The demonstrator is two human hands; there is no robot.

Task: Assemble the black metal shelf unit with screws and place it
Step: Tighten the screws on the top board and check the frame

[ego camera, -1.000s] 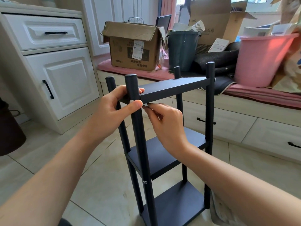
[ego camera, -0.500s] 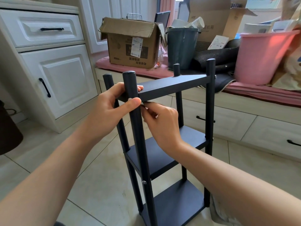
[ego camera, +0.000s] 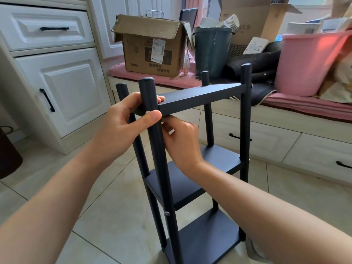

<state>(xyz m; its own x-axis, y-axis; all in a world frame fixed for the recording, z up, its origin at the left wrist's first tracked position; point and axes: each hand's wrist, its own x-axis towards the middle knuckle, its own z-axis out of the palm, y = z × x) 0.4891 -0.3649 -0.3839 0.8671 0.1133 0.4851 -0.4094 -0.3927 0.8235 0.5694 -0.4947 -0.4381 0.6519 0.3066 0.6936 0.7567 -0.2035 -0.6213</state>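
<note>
Your black shelf unit point(ego camera: 190, 176) stands upright on the tiled floor point(ego camera: 99, 221), its long axis vertical, posts pointing to twelve o'clock. Your left hand point(ego camera: 123, 126) grips the near post point(ego camera: 152, 115) at the top shelf point(ego camera: 200, 97), thumb pressed across the post's front, fingers curled over the shelf edge. Your right hand point(ego camera: 182, 141), at four o'clock from the left, reaches under that corner with fingers curled; what they pinch is hidden.

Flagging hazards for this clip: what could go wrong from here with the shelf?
The right hand works under the top shelf behind the front post, so whatever fastener it handles is hidden and could slip. The left hand alone steadies the unit; pushing sideways might tip the narrow frame.
</note>
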